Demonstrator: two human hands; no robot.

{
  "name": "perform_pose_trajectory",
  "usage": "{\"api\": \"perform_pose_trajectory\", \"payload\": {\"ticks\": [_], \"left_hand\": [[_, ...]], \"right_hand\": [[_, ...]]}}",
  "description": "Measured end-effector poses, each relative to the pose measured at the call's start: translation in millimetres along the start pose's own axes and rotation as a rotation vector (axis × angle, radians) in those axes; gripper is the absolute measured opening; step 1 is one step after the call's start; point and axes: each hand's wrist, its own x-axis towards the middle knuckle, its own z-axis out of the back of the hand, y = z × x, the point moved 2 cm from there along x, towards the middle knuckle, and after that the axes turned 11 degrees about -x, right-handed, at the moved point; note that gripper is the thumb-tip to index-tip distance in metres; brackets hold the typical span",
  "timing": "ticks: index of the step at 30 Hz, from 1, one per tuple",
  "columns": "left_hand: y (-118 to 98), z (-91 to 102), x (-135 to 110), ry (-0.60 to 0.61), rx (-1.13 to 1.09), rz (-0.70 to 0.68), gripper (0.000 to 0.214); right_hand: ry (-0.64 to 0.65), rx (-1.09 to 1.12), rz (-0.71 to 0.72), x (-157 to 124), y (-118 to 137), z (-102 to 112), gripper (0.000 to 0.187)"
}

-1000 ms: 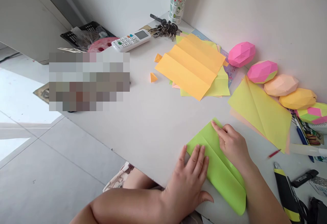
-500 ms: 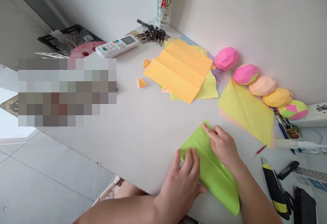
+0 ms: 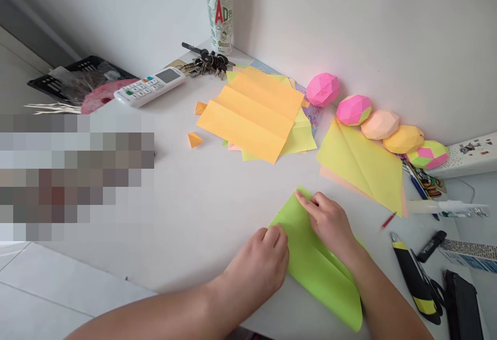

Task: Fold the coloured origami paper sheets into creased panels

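A sheet of green paper [image 3: 322,278], creased lengthwise, lies on the table in front of me. My left hand [image 3: 258,260] is closed at its left edge, with fingers curled onto the paper and the thumb hidden. From the right side, my right hand [image 3: 328,226] bears on the same sheet. Its index finger stretches to the top corner while the other fingers are bent under. The paper's lower end curves up a little beside my right forearm.
Behind lie creased orange paper [image 3: 252,112] on other sheets, two small orange folded pieces, and yellow paper [image 3: 365,161]. Several faceted paper balls [image 3: 323,90] line the wall. A utility knife [image 3: 413,278] and scissors lie right; a remote [image 3: 149,86], keys [image 3: 209,63] and spray can [image 3: 220,14] stand back left.
My left hand has gone from spread fingers lying on the green paper to a curled grip at its left edge. My right hand keeps its place on the sheet. The whole view has shifted.
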Motion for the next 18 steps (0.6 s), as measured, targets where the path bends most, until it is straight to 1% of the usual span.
{"api": "perform_pose_trajectory", "payload": {"ticks": [2,4,6,8,10,13,16,18], "left_hand": [[8.9,3.3,3.0,0.036,-0.059,-0.045,0.009],[17.7,4.4,5.3,0.015,-0.104,-0.06,0.014],[25.9,3.4,6.1,-0.058,-0.103,-0.063,0.014],[33.0,0.3,5.4,-0.135,-0.07,-0.07,0.008],[39.1,-4.3,4.1,-0.184,-0.039,-0.074,0.001],[46.5,-10.8,3.3,-0.185,-0.048,-0.062,0.014],[51.2,-12.4,5.1,-0.135,-0.088,-0.044,0.024],[52.8,-10.7,7.2,-0.097,-0.098,-0.046,0.036]], "right_hand": [[-0.012,-0.002,-0.007,-0.5,0.5,-0.6,0.056],[-0.021,0.002,-0.015,-1.1,1.1,-1.1,0.056],[-0.011,0.008,-0.024,-1.7,1.6,-1.7,0.057],[0.021,0.008,-0.032,-2.3,2.0,-2.5,0.059],[0.048,0.001,-0.039,-3.1,2.1,-3.7,0.061],[0.071,-0.025,-0.049,-4.1,2.0,-6.2,0.062],[0.09,-0.05,-0.053,-4.4,2.5,-8.3,0.061],[0.095,-0.064,-0.058,-4.2,3.2,-8.6,0.059]]}}
